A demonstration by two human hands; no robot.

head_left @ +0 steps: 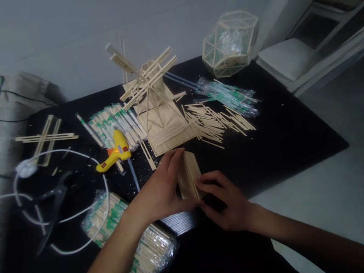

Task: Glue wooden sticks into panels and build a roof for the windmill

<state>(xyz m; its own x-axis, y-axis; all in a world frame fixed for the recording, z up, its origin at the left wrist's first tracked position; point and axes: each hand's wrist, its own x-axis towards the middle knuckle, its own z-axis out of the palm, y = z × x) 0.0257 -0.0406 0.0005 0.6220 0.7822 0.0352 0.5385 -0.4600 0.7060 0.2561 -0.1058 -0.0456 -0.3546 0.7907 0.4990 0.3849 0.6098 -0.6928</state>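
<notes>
A small wooden block made of sticks laid side by side (189,177) stands upright at the table's front edge. My left hand (164,188) grips it from the left, fingers over its top and thumb low. From the right, my right hand (226,201) closes on its lower right side with thumb and fingertips. Just behind is a windmill-like stick model (151,90) on a flat stick base (167,129). Left of that base lies a yellow glue gun (119,149) with a clear glue stick (134,175) near it.
Cut sticks (214,121) and wrapped chopsticks (230,93) lie right of the model. A large chopstick pack (152,253) sits front left, near a white cable (78,250) and dark pliers (55,204). A stick-framed polyhedron (231,44) stands at the back right.
</notes>
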